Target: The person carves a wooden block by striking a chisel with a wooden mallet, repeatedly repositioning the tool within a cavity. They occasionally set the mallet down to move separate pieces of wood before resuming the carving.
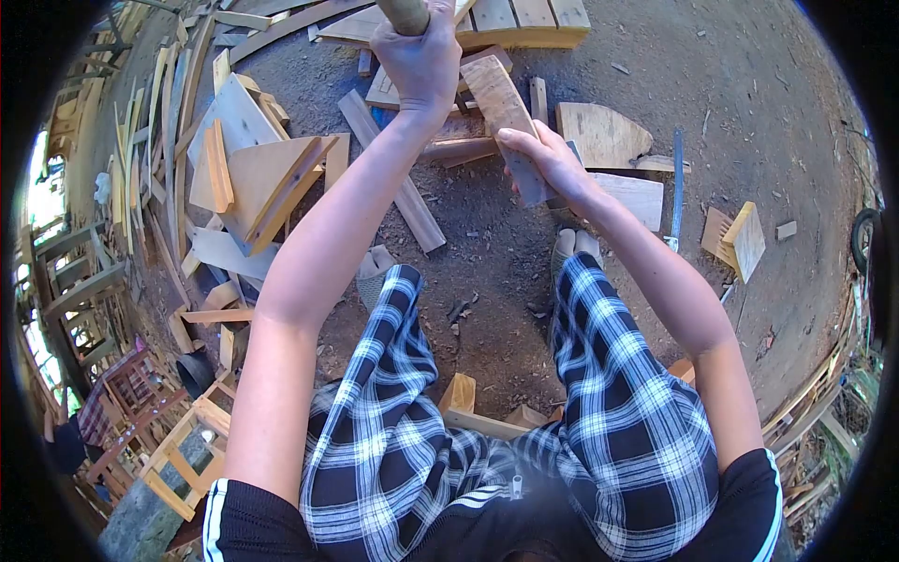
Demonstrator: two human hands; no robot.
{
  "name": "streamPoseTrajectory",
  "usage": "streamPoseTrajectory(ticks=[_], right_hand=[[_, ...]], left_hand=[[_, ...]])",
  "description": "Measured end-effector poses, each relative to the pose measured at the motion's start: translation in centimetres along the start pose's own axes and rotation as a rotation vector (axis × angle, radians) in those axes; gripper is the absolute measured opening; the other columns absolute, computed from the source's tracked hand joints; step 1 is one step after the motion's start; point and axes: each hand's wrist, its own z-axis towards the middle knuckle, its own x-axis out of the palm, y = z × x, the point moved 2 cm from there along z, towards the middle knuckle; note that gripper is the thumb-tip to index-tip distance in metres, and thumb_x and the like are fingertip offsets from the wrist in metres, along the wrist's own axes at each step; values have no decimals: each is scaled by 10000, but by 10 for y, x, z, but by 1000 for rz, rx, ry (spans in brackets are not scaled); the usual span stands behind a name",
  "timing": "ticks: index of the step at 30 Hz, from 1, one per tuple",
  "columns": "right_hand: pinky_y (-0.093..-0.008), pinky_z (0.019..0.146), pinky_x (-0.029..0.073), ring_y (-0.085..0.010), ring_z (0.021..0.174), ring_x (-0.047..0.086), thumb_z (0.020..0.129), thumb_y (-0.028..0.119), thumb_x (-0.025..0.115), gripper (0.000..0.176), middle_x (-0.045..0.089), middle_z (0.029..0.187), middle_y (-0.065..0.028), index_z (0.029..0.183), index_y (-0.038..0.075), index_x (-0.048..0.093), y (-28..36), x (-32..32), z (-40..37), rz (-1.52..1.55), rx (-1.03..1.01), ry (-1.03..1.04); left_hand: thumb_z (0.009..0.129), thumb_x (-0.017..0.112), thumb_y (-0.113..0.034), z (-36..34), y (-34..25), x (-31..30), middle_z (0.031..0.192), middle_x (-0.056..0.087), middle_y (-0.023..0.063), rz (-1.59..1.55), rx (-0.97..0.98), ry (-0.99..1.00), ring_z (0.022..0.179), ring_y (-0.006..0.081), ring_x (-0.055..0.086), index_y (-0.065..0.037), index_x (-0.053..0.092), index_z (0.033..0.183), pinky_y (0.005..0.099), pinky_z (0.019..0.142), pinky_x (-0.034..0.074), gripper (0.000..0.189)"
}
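Gripping a round wooden handle [405, 15] in the closed left hand [420, 67] at the top centre of the frame, with forearm [351, 215] slanting upward. Holding a tilted wooden block [500, 96] in the half-curled right hand [551, 161], right of upper centre, with thumb against its face and other fingers partly hidden.

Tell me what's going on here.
A seated person is working with wood. The left grip is raised, closed round a thick wooden handle that runs out of the picture, so its other end can't be seen. The right grip holds a wooden block tilted in front of the knees. Cut boards lie about on the dirt ground.
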Motion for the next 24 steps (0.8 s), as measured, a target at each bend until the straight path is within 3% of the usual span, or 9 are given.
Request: streamPoseTrajectory(ticks=[2, 4, 13, 15, 17, 19, 23, 24], right_hand=[[-381, 855, 466, -239, 988, 558, 856, 624, 559, 817, 513, 1108, -173, 1318, -24, 375, -2, 1, 1, 3, -4, 2], [-297, 617, 537, -136, 715, 615, 888, 566, 556, 612, 567, 894, -93, 1195, 50, 436, -5, 1, 4, -36, -67, -83], [-298, 610, 538, -145, 712, 613, 882, 567, 570, 634, 562, 889, -101, 1189, 29, 435, -6, 1, 6, 5, -82, -72], [-300, 592, 539, -147, 695, 613, 880, 555, 579, 630, 563, 884, -99, 1186, 24, 431, 2, -3, 6, -6, -73, -69], [-307, 536, 545, -153, 640, 618, 880, 530, 594, 610, 578, 834, -88, 1168, 20, 426, 16, -7, 0, 59, -57, -76], [-308, 520, 552, -156, 642, 638, 881, 533, 590, 580, 607, 810, -92, 1124, 21, 465, 48, -14, -5, 205, -115, -201], [-313, 643, 572, -185, 746, 673, 860, 568, 594, 634, 636, 881, -140, 1104, -14, 535, 140, -43, -27, -75, -641, -301], [-313, 643, 572, -185, 746, 673, 860, 568, 594, 634, 636, 881, -140, 1104, -14, 535, 176, -41, -49, -75, -644, -301]], left_hand=[[887, 704, -187, 0, -2, 1, 537, 496, -43, -1, 12, -48, 413, 52, 471, -97, 525, 692, 229, 362, 337, 280], [888, 710, -199, 1, 0, -1, 536, 489, -45, 0, 21, -97, 413, 52, 463, -102, 520, 688, 233, 364, 330, 292], [892, 710, -203, 8, 11, -1, 560, 476, -39, -15, -77, -182, 460, 62, 455, -87, 512, 679, 259, 406, 327, 313], [892, 703, -180, 5, 5, 4, 566, 490, -26, 160, 319, -151, 512, 75, 466, -45, 547, 696, 285, 461, 357, 285], [888, 700, -163, -2, 4, 2, 576, 505, -10, 262, 314, -116, 557, 85, 478, -11, 574, 722, 313, 504, 382, 258], [877, 710, -158, -8, 2, 10, 591, 514, -3, 217, 245, 6, 561, 88, 486, -11, 573, 727, 316, 506, 393, 250], [880, 697, -131, -9, 8, 13, 581, 540, 10, 199, 341, -6, 570, 91, 517, -12, 589, 743, 310, 517, 397, 211], [894, 674, -132, -10, 1, 18, 538, 511, -1, 177, 420, -28, 482, 85, 494, -46, 548, 701, 287, 451, 377, 246]])
